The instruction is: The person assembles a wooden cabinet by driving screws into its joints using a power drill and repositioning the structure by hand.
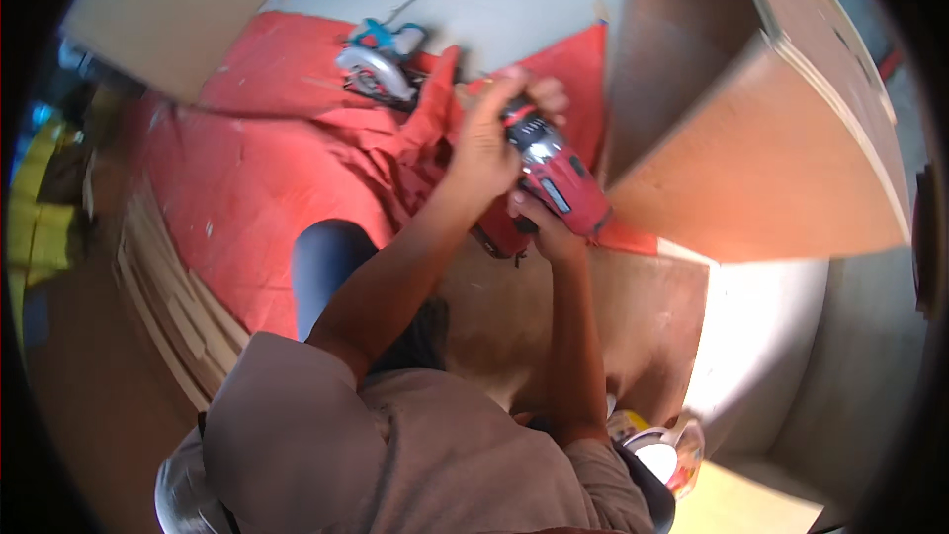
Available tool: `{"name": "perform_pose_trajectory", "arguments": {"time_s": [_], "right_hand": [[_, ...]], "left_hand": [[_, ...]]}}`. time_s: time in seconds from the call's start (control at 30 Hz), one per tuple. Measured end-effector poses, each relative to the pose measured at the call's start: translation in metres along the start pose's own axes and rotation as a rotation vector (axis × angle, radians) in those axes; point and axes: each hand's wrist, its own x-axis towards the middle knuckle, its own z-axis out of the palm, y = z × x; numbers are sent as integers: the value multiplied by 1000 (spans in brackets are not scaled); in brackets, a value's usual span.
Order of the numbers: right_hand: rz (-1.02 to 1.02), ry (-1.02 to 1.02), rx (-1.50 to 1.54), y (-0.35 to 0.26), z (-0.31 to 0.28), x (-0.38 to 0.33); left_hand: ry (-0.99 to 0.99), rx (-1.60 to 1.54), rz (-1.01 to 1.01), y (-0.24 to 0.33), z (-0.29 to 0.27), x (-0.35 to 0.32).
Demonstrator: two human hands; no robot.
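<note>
A red and black cordless drill (568, 183) is held up in front of me, its chuck end tilted toward the far left. My right hand (549, 224) is closed round the drill's grip below its body. At the front end, my left hand (486, 143) has its fingers curled round the black chuck; they are slightly blurred, and whether a bit sits in the chuck is hidden. The drill's dark red base shows below, between my forearms.
A teal and silver circular saw (381, 64) with a grey cord lies on a rumpled red sheet (267, 168). An orange-brown wooden panel (761, 158) stands at the right. Brown board (583, 321) lies below the drill. A clear container (682, 450) sits by my right side.
</note>
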Motion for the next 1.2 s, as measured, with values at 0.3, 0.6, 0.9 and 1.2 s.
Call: {"name": "perform_pose_trajectory", "arguments": {"time_s": [0.3,0.6,0.9,1.2], "right_hand": [[-18,-69,172,-24,-6,-2],[82,-29,273,-10,-6,-9],[179,33,242,11,-48,-18],[168,651,558,-18,-244,-188]], "left_hand": [[95,308,127,-3,-8,-4],[259,443,57,4,-34,9],[108,229,-137,-16,-49,-5],[184,749,-67,-40,-31,-6]]}}
